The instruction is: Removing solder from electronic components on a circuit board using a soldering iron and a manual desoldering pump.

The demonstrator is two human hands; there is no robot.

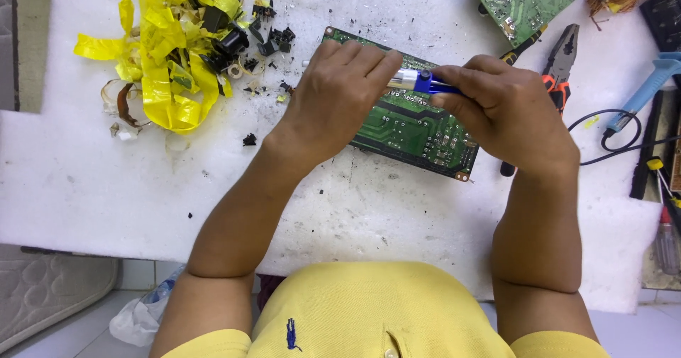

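Note:
A green circuit board (408, 127) lies solder side up on the white foam work surface (128, 188). Both hands hover over it and share a slim tool with a blue and silver barrel (418, 81). My left hand (340, 92) grips the silver end, fingers curled over the board's top edge. My right hand (500, 106) is closed around the blue end of the same tool. The tool's tip is hidden by my fingers.
A heap of yellow tape and black plastic bits (174, 39) sits at the top left. A second green board (528, 0), orange-handled pliers (560, 64), a blue soldering iron (645, 88) with black cord, and screwdrivers (667, 202) lie at the right.

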